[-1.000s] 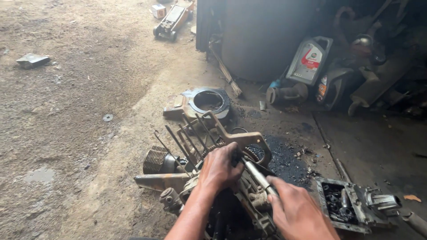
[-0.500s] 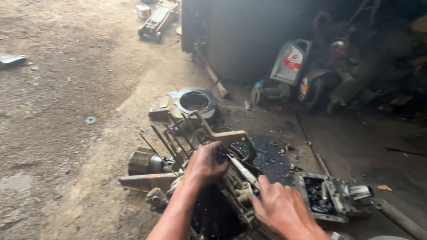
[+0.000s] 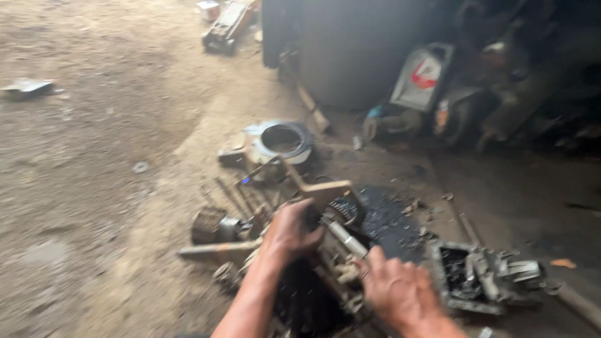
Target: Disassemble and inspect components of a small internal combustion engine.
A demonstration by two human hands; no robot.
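**Both hands on a greasy engine, down on the floor**

The engine [image 3: 313, 263] sits on the dirt floor [image 3: 94, 188], low and centre, black with oil. Left hand [image 3: 289, 233] is curled over its top, fingers wrapped on a dark part. Right hand [image 3: 400, 294] is just beside it, fingers bent, touching the lower end of a metal rod [image 3: 343, 236] — can't tell if it's actually gripping, the picture is blurry. A square metal casing [image 3: 466, 278] lies to the right, a ring-shaped part [image 3: 282, 141] further back, and a grey oil jug [image 3: 422, 78] leans by the dark wall.
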